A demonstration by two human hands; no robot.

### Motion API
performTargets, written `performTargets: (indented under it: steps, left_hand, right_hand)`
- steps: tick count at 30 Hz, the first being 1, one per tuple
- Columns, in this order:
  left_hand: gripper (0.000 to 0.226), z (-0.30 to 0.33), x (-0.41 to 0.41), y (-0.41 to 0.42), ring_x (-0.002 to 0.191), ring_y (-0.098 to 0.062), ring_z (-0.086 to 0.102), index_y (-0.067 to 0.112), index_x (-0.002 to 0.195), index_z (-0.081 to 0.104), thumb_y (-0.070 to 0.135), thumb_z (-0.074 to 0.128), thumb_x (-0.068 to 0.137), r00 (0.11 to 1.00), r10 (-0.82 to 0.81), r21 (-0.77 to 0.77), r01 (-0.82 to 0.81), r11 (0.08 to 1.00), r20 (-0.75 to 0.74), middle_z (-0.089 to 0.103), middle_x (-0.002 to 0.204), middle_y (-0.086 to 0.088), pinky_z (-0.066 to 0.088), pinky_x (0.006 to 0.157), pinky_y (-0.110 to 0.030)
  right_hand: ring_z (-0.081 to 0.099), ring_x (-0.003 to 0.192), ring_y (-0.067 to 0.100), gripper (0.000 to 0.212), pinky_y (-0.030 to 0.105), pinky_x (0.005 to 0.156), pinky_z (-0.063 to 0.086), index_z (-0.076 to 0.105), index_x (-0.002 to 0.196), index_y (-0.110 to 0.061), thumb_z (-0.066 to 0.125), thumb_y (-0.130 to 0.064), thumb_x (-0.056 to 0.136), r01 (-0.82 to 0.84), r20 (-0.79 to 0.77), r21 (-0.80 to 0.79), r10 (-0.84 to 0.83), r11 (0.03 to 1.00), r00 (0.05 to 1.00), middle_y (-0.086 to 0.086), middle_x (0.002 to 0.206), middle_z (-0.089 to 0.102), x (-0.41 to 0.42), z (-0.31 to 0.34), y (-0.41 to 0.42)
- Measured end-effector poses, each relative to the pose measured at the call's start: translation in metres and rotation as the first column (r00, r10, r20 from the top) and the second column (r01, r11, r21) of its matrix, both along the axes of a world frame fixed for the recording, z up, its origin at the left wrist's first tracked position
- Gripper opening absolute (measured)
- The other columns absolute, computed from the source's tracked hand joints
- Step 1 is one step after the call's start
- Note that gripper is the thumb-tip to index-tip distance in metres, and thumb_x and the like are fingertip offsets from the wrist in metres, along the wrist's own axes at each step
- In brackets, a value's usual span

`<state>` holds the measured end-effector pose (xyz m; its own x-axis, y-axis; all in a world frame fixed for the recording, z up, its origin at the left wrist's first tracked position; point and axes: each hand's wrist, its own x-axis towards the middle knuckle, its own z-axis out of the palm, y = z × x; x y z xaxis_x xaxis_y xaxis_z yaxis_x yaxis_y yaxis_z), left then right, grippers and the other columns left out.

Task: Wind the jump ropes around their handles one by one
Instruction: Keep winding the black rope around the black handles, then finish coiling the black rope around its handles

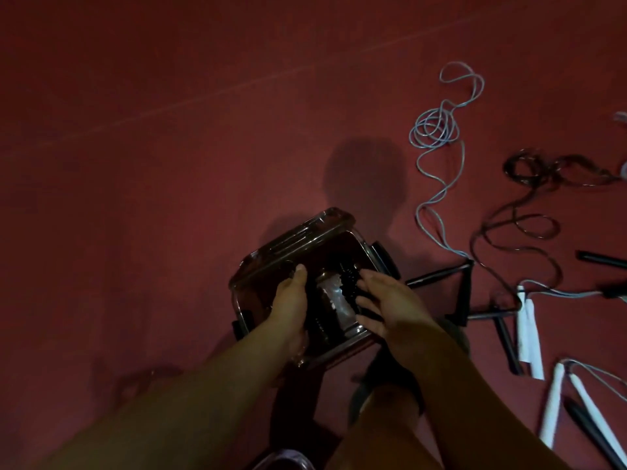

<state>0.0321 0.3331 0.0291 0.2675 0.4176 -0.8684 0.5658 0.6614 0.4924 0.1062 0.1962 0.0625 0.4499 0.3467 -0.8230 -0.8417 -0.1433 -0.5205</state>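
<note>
Ropes first: in the head view, the one your hands are busy with is a dark wound bundle [347, 279] sitting inside the clear box [298, 242], and it looks already coiled around its handles, though the dim light blurs the detail. I judge that one as done and being stowed.

Everything else is still loose on the red floor [169, 164], all to the right of the box. A pale blue rope [437, 130] sprawls in open loops up and right of the box. A black rope [529, 198] lies tangled farther right. Black handles [437, 274] rest just beside the box's right side, and white handles [527, 327] lie beyond them, with another white pair [556, 398] lower right of the box. So most of the winding is left, several ropes by my count, though which handle belongs to which cord is hard to tell.

Your left hand [291, 310] curls over the box's near-left rim, thumb up on the edge, gripping it and steadying the box. Your right hand [383, 303] reaches in over the right side of the box with fingers spread and fairly straight, touching or just above the bundle; it seems to be pressing it in rather than clasping it, but I can't be sure of contact.
</note>
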Motion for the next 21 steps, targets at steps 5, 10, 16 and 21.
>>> performTargets:
  steps: [5,10,16,21]
  left_hand:
    - [0.063,-0.039,0.006,-0.004,0.106,-0.033,0.066,0.021,0.143,0.042,0.057,0.053,0.092,0.992,-0.053,-0.015,0.052,0.999,-0.111,0.063,0.126,-0.01,0.055,0.091,-0.052]
    - [0.051,-0.054,0.001,-0.014,0.095,-0.026,0.073,0.025,0.125,0.062,0.05,0.067,0.081,0.971,-0.229,-0.07,0.225,0.972,-0.062,0.075,0.106,-0.006,0.059,0.086,-0.043]
    - [0.039,-0.033,-0.019,-0.03,0.093,-0.008,0.066,0.021,0.124,0.061,0.034,0.071,0.089,0.869,-0.49,0.192,0.493,0.848,-0.067,0.065,0.116,0.001,0.052,0.082,-0.024]
    - [0.017,0.03,0.003,-0.05,0.088,-0.01,0.066,0.031,0.104,0.064,0.032,0.072,0.089,0.775,-0.628,0.307,0.582,0.753,0.073,0.068,0.105,0.001,0.054,0.081,-0.029]
  right_hand:
    - [0.059,0.107,0.015,0.024,0.03,0.075,0.054,0.061,0.12,-0.024,0.056,-0.029,0.098,0.019,-0.021,-0.017,-0.02,1.0,1.0,-0.003,0.114,0.061,0.006,-0.004,0.008]
    - [0.061,0.101,0.015,0.009,0.035,0.082,0.053,0.061,0.093,-0.029,0.055,-0.027,0.098,-0.013,-0.012,-0.061,0.012,0.998,1.0,-0.004,0.105,0.062,0.004,-0.012,0.0]
    - [0.054,0.072,0.014,0.013,0.028,0.063,0.044,0.063,0.087,-0.021,0.056,-0.025,0.097,0.034,0.043,-0.167,-0.028,0.985,0.999,0.004,0.089,0.061,-0.008,-0.004,-0.026]
    - [0.053,0.071,0.013,0.017,0.026,0.063,0.046,0.062,0.089,-0.019,0.054,-0.031,0.098,0.189,0.086,-0.169,-0.176,0.967,0.981,-0.001,0.082,0.058,-0.004,0.031,-0.064]
